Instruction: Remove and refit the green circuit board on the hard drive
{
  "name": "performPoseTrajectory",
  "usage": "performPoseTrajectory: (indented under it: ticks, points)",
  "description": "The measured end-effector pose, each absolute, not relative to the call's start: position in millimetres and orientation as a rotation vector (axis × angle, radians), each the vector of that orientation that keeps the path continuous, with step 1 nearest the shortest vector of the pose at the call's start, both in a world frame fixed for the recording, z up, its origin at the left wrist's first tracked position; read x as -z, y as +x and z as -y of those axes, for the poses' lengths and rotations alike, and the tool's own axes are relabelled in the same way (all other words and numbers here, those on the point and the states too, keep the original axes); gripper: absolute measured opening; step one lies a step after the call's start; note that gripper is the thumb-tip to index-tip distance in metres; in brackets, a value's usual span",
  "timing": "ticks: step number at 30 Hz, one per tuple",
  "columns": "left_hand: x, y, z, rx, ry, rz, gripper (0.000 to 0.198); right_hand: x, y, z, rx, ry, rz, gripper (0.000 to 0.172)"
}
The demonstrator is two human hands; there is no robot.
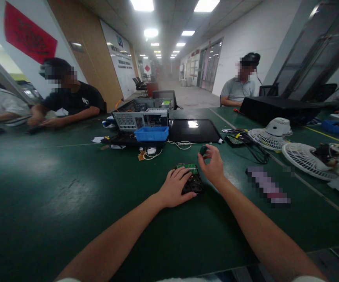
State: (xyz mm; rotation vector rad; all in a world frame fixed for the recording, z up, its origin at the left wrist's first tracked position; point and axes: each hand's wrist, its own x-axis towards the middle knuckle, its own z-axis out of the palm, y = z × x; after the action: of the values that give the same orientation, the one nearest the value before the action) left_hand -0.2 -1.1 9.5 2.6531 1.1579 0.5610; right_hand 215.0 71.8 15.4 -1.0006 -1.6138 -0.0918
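A small black device with a green circuit board (pixel 192 177) lies on the green table (pixel 69 188) in front of me. My left hand (pixel 175 188) rests on top of it, fingers curled down over its left side, pressing it to the table. Just to the right, my right hand (pixel 213 164) is raised a little above the table, fingers pinched round a small dark object (pixel 202 150). What that object is I cannot make out.
An open computer case (pixel 141 113) with a blue tray (pixel 151 133) stands beyond, next to a black panel (pixel 193 130) and white cables (pixel 152 152). Dismantled white fans (pixel 303 156) and a circuit board (pixel 236 139) lie at right. Other people sit at the table's far left and far right.
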Motion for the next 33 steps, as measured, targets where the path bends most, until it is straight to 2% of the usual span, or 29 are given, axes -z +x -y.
performPoseTrajectory:
  ticks: [8, 33]
  points:
    - [-11.3, 0.4, 1.9, -0.555, 2.654, -1.158, 0.083, -22.1, 217.0, -68.2, 0.129, -0.974, 1.669, 0.041]
    - [-9.7, -0.2, 1.6, -0.554, 2.666, -1.158, 0.084, -30.3, 216.0, -60.5, 0.184, -0.962, 1.740, 0.041]
